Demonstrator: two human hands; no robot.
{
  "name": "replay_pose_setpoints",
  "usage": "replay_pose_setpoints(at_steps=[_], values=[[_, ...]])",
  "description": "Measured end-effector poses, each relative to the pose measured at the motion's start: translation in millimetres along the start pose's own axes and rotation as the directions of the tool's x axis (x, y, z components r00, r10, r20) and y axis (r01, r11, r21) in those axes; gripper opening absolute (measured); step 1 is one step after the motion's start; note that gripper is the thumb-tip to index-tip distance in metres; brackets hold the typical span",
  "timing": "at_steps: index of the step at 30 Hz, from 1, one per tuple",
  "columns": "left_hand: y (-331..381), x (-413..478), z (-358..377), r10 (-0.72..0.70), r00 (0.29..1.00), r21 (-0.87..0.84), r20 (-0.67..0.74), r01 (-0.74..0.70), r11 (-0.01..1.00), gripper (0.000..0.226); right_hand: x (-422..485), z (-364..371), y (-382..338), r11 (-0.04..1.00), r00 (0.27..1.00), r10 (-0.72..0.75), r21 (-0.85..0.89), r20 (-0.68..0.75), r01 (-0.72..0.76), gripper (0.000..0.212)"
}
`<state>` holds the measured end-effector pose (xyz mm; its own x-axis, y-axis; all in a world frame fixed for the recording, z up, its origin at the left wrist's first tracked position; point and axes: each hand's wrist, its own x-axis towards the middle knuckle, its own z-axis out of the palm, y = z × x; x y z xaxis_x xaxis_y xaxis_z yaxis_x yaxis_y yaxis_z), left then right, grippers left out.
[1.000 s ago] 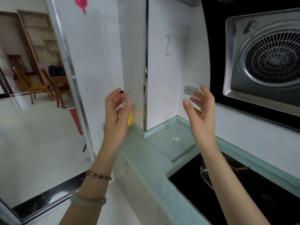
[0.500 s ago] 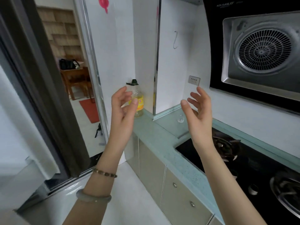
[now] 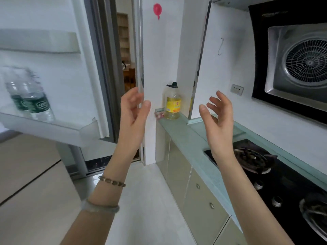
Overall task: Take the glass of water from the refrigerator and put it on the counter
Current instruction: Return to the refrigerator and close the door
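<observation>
- Hovering at mid-frame, left hand (image 3: 133, 110) raised, fingers loosely spread and curled, holding nothing.
- Right hand (image 3: 218, 117) at 3 o'clock of the left, palm facing in, fingers spread, empty, above the near edge of the desk (image 3: 187, 138).
- Refrigerator door (image 3: 53, 68) stands open at 9 o'clock; water bottles (image 3: 33, 101) sit blurred in its door shelf (image 3: 53, 129).
- Glass of water: can't tell where it is, not visible in this view.
- Oil bottle (image 3: 173, 103) upright at the far end of the desk, 12 o'clock between the hands.
- Gas stove (image 3: 276, 174) at 4 o'clock, range hood (image 3: 300, 62) at 2 o'clock.
- Two bracelets (image 3: 111, 181) on the left wrist.
</observation>
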<state>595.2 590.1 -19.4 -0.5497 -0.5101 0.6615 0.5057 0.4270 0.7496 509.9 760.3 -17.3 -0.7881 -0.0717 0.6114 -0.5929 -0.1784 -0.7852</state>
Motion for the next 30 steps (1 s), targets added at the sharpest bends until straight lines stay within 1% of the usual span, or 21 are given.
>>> replay_pose_setpoints(at_steps=[3,8,12,16,21,24,27,30], values=[[19,-26,-33,-0.019,0.997,0.051,-0.068,0.022,0.998,0.047,-21,19,-10,0.998,0.995,0.009,0.054,0.095,-0.014,0.056],[49,-55,-100,-0.021,0.973,0.164,-0.231,0.060,0.985,0.044,-54,68,-34,0.982,0.970,0.026,0.173,0.242,-0.069,0.055],[74,-63,-148,0.036,0.944,0.239,-0.329,0.046,0.970,0.042,-73,107,-56,0.967,0.946,-0.004,0.244,0.324,-0.079,0.058],[86,-64,-182,0.084,0.924,0.285,-0.373,0.028,0.958,0.051,-77,140,-68,0.954,0.940,-0.032,0.291,0.339,-0.073,0.058],[87,-52,-212,0.123,0.918,0.299,-0.378,-0.005,0.954,0.051,-74,168,-71,0.946,0.940,-0.054,0.319,0.336,-0.059,0.058],[80,-41,-222,0.131,0.923,0.301,-0.363,-0.017,0.954,0.055,-67,181,-65,0.953,0.949,-0.044,0.297,0.313,-0.053,0.060],[70,-30,-228,0.126,0.931,0.313,-0.342,-0.013,0.950,0.051,-57,194,-55,0.964,0.958,-0.023,0.262,0.287,-0.055,0.060],[58,-19,-234,0.103,0.936,0.328,-0.337,0.014,0.944,0.053,-46,202,-39,0.975,0.958,0.020,0.207,0.285,-0.082,0.061]])
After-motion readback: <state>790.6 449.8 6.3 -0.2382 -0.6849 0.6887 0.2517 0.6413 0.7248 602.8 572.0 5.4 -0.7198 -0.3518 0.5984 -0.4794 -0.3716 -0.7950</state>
